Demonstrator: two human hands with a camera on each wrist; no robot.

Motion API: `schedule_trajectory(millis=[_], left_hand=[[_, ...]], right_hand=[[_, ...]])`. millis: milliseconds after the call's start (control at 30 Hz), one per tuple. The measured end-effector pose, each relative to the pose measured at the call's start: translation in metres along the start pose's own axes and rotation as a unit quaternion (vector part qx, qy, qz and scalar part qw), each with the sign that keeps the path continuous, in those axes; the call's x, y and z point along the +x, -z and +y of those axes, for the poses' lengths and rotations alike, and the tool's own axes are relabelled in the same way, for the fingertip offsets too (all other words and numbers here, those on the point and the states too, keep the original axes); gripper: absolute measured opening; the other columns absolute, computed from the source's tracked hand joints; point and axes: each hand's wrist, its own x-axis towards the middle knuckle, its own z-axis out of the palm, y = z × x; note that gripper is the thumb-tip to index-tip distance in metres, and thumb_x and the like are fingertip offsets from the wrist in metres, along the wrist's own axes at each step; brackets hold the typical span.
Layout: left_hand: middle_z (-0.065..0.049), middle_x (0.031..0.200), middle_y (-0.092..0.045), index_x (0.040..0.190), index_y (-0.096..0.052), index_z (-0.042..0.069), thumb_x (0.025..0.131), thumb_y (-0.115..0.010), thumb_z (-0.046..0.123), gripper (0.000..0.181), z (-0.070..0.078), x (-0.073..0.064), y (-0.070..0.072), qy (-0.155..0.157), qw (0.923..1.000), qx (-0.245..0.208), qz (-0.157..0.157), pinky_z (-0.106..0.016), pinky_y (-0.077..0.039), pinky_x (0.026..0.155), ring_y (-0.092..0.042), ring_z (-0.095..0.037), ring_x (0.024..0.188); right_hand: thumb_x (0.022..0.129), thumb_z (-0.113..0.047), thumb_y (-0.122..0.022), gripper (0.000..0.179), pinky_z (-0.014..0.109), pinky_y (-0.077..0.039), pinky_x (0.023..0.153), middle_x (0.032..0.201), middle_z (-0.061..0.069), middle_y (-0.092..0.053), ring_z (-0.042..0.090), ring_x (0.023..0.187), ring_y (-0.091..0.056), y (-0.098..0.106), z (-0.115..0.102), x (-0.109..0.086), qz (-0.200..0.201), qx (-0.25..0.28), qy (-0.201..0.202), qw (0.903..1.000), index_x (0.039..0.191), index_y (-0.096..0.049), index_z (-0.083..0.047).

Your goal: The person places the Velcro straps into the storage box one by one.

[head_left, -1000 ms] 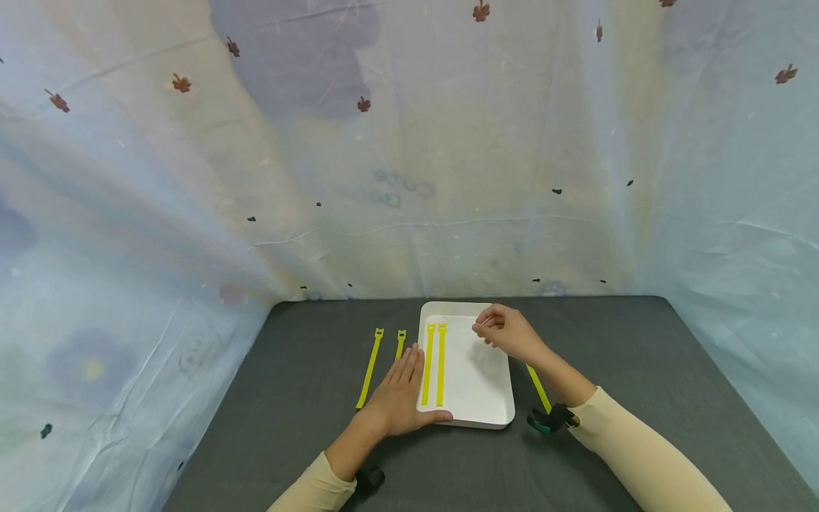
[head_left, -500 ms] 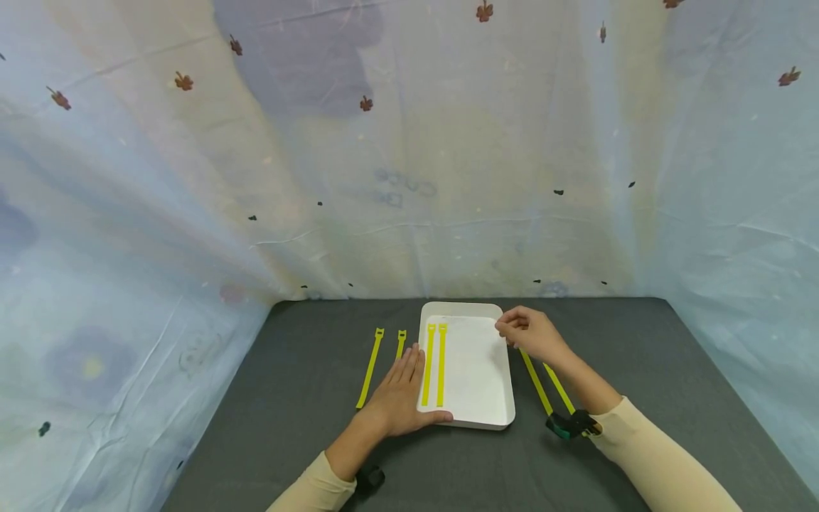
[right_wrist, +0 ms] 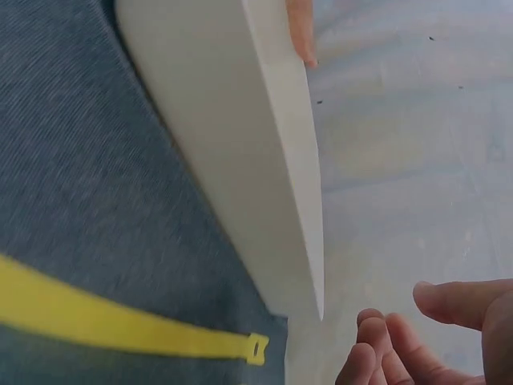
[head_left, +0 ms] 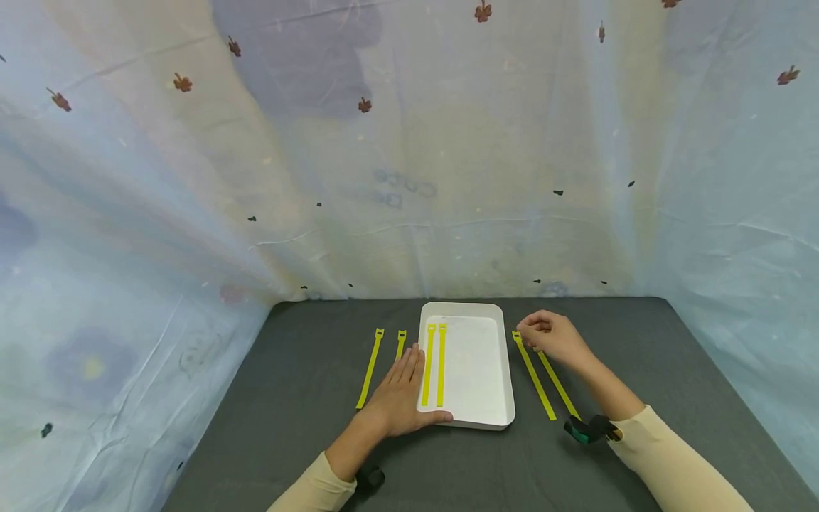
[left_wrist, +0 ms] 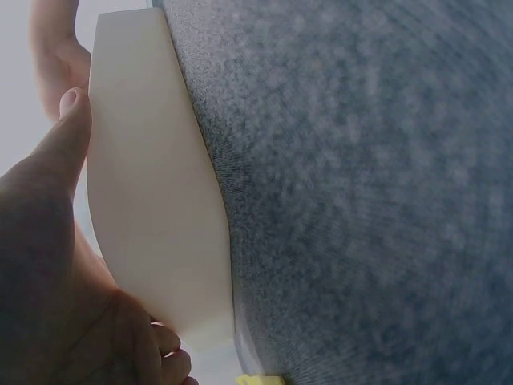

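Two yellow slotted straps, one of them the right-hand strap (head_left: 441, 366), lie side by side lengthwise in the left half of a shallow white tray (head_left: 494, 311). My left hand (head_left: 398, 398) rests against the tray's left side, fingers straight, thumb along the near edge. The left wrist view shows that thumb (left_wrist: 70, 132) touching the tray wall. Right of the tray, my right hand (head_left: 555, 338) hovers by the heads of two more straps, a nearer strap (head_left: 534, 375) and an outer strap (head_left: 558, 384). In the right wrist view its thumb (right_wrist: 457, 303) and fingers stand apart, holding nothing.
Left of the tray lie a yellow strap (head_left: 370, 368) and another strap (head_left: 401, 341), partly covered by the left hand. Everything sits on a dark grey cloth-covered table (head_left: 307, 398). A patterned curtain (head_left: 409, 156) hangs behind and along the sides.
My right hand has moved right, from above the tray to beside its right edge, uncovering the two straps there. My left hand and the tray have stayed in place.
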Motion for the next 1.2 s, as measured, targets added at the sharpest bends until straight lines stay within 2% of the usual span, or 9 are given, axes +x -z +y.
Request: schedule_trajectory(millis=[267, 467, 833, 1200], left_hand=[[-0.016, 0.181, -0.002, 0.172, -0.010, 0.000, 0.085, -0.059, 0.091, 0.134, 0.002, -0.001, 0.003, 0.002, 1.0000, 0.002, -0.003, -0.048, -0.016, 0.134, -0.006, -0.035, 0.167], [-0.017, 0.181, -0.003, 0.172, -0.010, 0.000, 0.085, -0.059, 0.091, 0.134, 0.001, 0.000, 0.002, 0.003, 1.0000, 0.001, -0.006, -0.049, -0.016, 0.134, -0.006, -0.035, 0.167], [-0.016, 0.181, -0.002, 0.172, -0.010, 0.001, 0.085, -0.059, 0.091, 0.135, 0.002, 0.000, 0.001, 0.005, 1.0000, -0.004, -0.005, -0.049, -0.016, 0.134, -0.006, -0.035, 0.167], [-0.017, 0.181, -0.003, 0.172, -0.010, 0.001, 0.085, -0.060, 0.090, 0.134, 0.001, 0.000, 0.000, 0.003, 1.0000, 0.000, -0.001, -0.049, -0.016, 0.134, -0.007, -0.035, 0.167]], right_hand=[[0.109, -0.024, -0.068, 0.033, 0.045, -0.062, 0.078, 0.106, 0.023, -0.074, 0.035, 0.088, -0.070, 0.009, 0.017, -0.006, -0.002, -0.018, -0.027, 0.9995, 0.124, -0.067, 0.006], [0.107, -0.022, -0.070, 0.032, 0.042, -0.060, 0.073, 0.098, 0.021, -0.074, 0.031, 0.082, -0.068, 0.012, 0.031, -0.009, -0.012, -0.041, -0.030, 0.9986, 0.121, -0.067, 0.007], [0.105, -0.017, -0.073, 0.027, 0.034, -0.056, 0.066, 0.094, 0.014, -0.075, 0.023, 0.077, -0.067, 0.016, 0.048, -0.010, -0.007, -0.080, -0.038, 0.9960, 0.117, -0.070, 0.007], [0.104, -0.016, -0.074, 0.028, 0.037, -0.056, 0.064, 0.093, 0.013, -0.074, 0.024, 0.075, -0.066, 0.018, 0.056, -0.011, -0.018, -0.077, -0.046, 0.9958, 0.116, -0.068, 0.009]])
